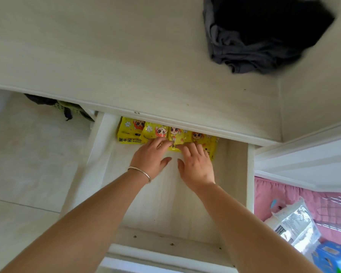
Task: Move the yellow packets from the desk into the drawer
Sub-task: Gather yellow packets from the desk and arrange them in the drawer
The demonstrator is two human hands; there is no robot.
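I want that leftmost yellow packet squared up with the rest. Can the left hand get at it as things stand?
Probably yes. The left hand already rests its straight fingers on the yellow packets at the back of the open drawer, and the leftmost yellow packet lies just beside its fingertips, nothing between.

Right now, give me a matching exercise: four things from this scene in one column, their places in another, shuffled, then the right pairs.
Things:
1. yellow packets
2. dark cloth
3. bangle
4. blue box

Places:
A. on the left wrist
B. on the desk top, far right
C. at the back of the open drawer, under the fingers of the left hand and right hand
D. at the lower right, next to pink fabric

Pairs: 1-C, 2-B, 3-A, 4-D
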